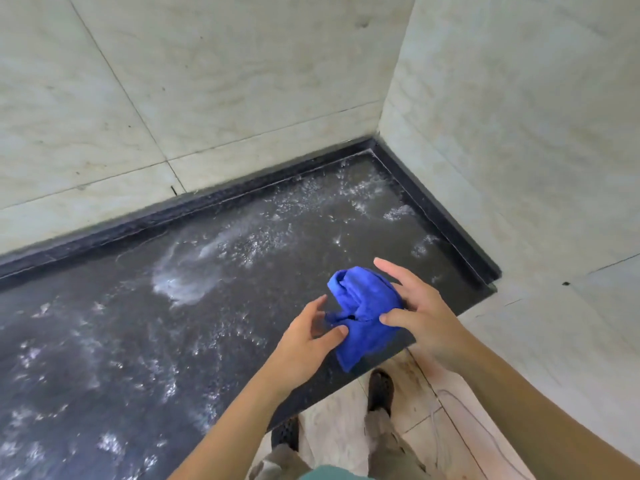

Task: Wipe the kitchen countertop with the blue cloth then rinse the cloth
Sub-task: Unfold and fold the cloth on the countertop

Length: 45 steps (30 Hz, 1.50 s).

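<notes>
A bunched blue cloth hangs just above the front right part of the dark, wet countertop. My right hand grips it from the right, thumb on the near side and fingers round the far side. The cloth's lower end dangles past the counter's front edge. My left hand is at the cloth's left side with its fingers spread and blurred. Its thumb touches the cloth's lower left fold. Streaks and beads of water cover the counter surface.
Pale tiled walls meet in a corner behind the counter, with a low dark upstand along both walls. The counter ends at the right wall. Below the front edge I see a tiled floor, my trouser legs and a dark shoe.
</notes>
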Available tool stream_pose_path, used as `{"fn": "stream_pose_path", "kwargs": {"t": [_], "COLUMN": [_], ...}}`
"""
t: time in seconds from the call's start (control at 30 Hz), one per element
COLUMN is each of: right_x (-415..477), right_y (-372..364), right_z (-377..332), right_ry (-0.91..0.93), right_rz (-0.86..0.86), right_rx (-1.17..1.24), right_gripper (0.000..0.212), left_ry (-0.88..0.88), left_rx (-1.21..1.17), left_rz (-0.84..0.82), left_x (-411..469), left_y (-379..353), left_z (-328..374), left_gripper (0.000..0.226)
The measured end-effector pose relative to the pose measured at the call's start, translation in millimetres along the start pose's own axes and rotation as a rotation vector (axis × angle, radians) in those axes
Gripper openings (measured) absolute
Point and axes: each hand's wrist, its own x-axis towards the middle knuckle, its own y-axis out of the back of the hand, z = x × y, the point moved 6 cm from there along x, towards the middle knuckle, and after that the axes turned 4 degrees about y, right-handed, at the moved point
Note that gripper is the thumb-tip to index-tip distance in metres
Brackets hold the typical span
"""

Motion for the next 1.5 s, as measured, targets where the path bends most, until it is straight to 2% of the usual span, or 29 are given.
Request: {"fn": "stream_pose_path", "kwargs": {"t": [0.07, 0.17, 0.3, 0.37, 0.47, 0.57, 0.63, 0.7, 0.73, 0.77, 0.87, 0.9, 1.0, 1.07, 1.13, 1.2, 1.3, 1.4, 1.5], "right_x": [21.5, 52.0, 92.4, 112.4, 128.7, 128.0, 121.7, 114.5, 112.8, 114.0, 127.7, 132.6, 137.9, 132.6, 126.2, 119.9, 113.9, 108.7, 104.7], "right_y": [11.1, 27.1, 46.6, 57.2, 64.8, 59.6, 52.4, 47.1, 46.8, 47.3, 47.6, 42.2, 13.9, 7.6, 16.3, 32.8, 53.1, 67.0, 86.9], "right_z": [4.1, 13.5, 35.0, 54.3, 81.7, 100.5, 117.5, 143.9, 151.8, 153.1, 133.4, 129.2, 138.8, 150.0, 156.8, 159.6, 155.9, 131.8, 99.4], "right_ry": [-0.011, -0.039, -0.096, -0.109, -0.018, 0.162, 0.264, 0.238, 0.227, 0.237, 0.467, 0.492, 0.305, 0.246, 0.283, 0.316, 0.335, 0.366, 0.271], "right_rz": [-0.091, -0.231, -0.306, -0.270, -0.286, -0.341, -0.465, -0.662, -0.702, -0.673, -0.369, -0.364, -0.694, -0.810, -0.758, -0.663, -0.643, -0.619, -0.566], "right_rx": [0.032, 0.066, 0.133, 0.041, -0.286, -0.699, -0.929, -1.102, -1.148, -1.154, -1.040, -0.994, -0.984, -1.080, -1.175, -1.259, -1.278, -1.194, -1.050], "right_gripper": [0.074, 0.068, 0.043, 0.037, 0.048, 0.059, 0.061, 0.052, 0.043, 0.033, 0.012, 0.020, 0.053, 0.048, 0.032, 0.024, 0.033, 0.038, 0.029], "left_ry": [-0.049, -0.052, 0.044, 0.116, 0.165, 0.223, 0.259, 0.290, 0.293, 0.283, 0.173, 0.127, 0.029, 0.013, 0.014, 0.040, 0.157, 0.138, 0.132], "left_rx": [-0.008, 0.016, -0.073, -0.135, -0.234, -0.197, -0.101, -0.017, 0.031, 0.085, 0.250, 0.294, 0.373, 0.410, 0.471, 0.555, 0.652, 0.560, 0.330], "left_rz": [0.030, 0.197, 0.417, 0.552, 0.687, 0.684, 0.661, 0.637, 0.629, 0.624, 0.621, 0.614, 0.597, 0.604, 0.596, 0.539, 0.426, 0.450, 0.482], "left_x": [15.7, 32.2, 47.2, 47.8, 38.4, 37.3, 40.3, 42.4, 42.9, 43.1, 40.8, 39.9, 35.4, 30.9, 26.6, 24.4, 22.3, 14.6, 1.2], "left_y": [-11.2, -22.0, -36.0, -36.0, -29.0, -23.5, -20.4, -18.4, -17.5, -16.5, -14.5, -14.6, -15.5, -13.8, -11.7, -10.5, -7.0, 0.9, 11.6], "left_z": [8.7, 17.4, 11.7, 1.2, -15.6, -33.7, -47.0, -58.9, -63.5, -65.9, -62.2, -60.1, -55.1, -52.3, -55.7, -66.6, -81.5, -72.1, -54.2], "left_gripper": [0.027, 0.007, 0.018, 0.020, 0.019, 0.028, 0.032, 0.027, 0.023, 0.021, 0.024, 0.027, 0.032, 0.038, 0.045, 0.038, 0.019, 0.013, 0.016]}}
